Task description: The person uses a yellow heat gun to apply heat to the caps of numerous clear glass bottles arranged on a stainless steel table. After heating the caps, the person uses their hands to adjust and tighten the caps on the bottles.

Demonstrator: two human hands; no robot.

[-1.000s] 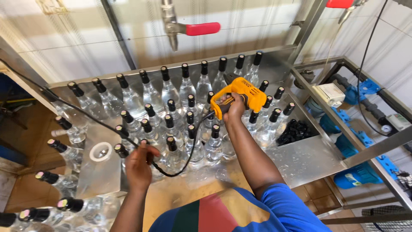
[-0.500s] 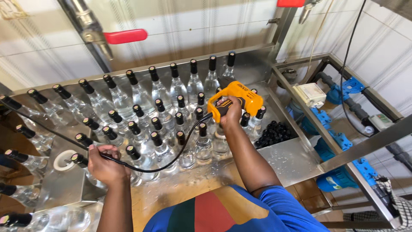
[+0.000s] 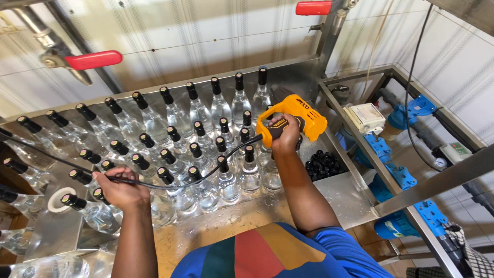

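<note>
Your right arm reaches forward and slightly up from the blue sleeve, elbow low, forearm stretched over the front rows of bottles. Your right hand point(image 3: 284, 135) is wrapped around the black grip of the yellow power tool point(image 3: 293, 121), fingers closed tight on the handle, knuckles toward you. The tool sits above the right end of the bottle rows, its yellow body tipped up and to the right, with its working end hidden behind your hand, so you cannot tell from here whether it touches a cap.

Your left arm comes up from the lower left, wrist bent a little inward. Your left hand point(image 3: 119, 189) is curled shut around the black cord point(image 3: 206, 175), which sags in a shallow curve from your fist across the bottle necks to the base of the tool. A second length of the cord runs off from your fist toward the upper left edge.

The clear glass bottles point(image 3: 206, 154) stand in slanted rows on the wet steel table point(image 3: 231, 219), each with a black cap, packed close and touching their neighbours. Just right of the tool, a pile of loose black caps point(image 3: 323, 163) lies on the steel table. Behind the rows, a red valve handle point(image 3: 93, 59) sticks out from a pipe on the wall.
</note>
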